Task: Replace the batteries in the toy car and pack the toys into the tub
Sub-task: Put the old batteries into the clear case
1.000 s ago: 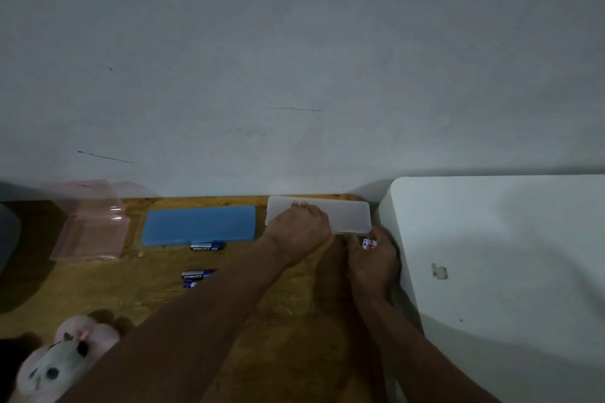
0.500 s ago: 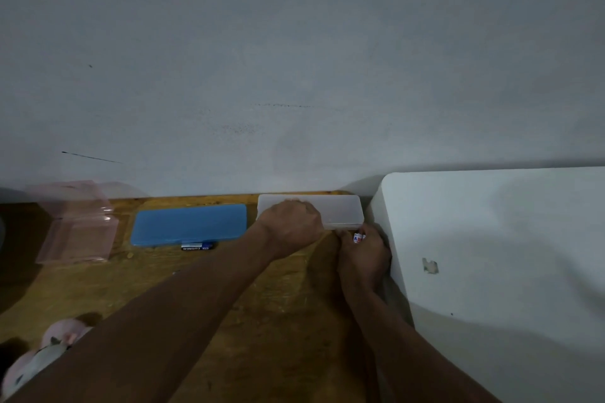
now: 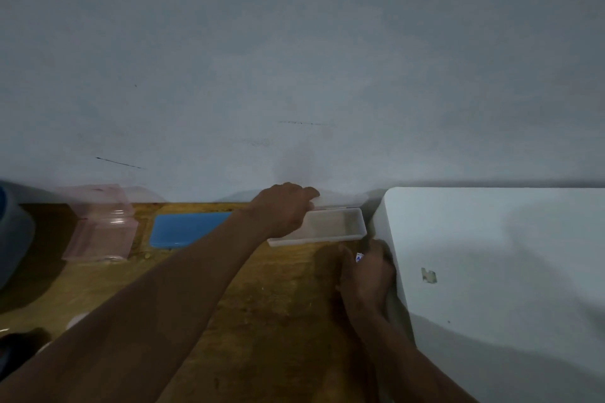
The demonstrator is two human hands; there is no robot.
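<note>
From the head camera, the left hand (image 3: 284, 208) curls its fingers over the raised lid (image 3: 337, 199) of a translucent white case (image 3: 330, 228) at the back of the wooden table (image 3: 262, 321), holding it tipped up towards the wall, and the part of the tray that shows looks bare. Just in front of the case's right end, the right hand (image 3: 366, 275) is closed around a small battery (image 3: 359, 257) with a blue and red mark, pressed close against the white cabinet (image 3: 491, 255). To the left lie a closed blue case (image 3: 186, 228) and an open, pale pink clear case (image 3: 101, 226) whose contents I cannot make out; the toy car and the tub cannot be told in this view.
</note>
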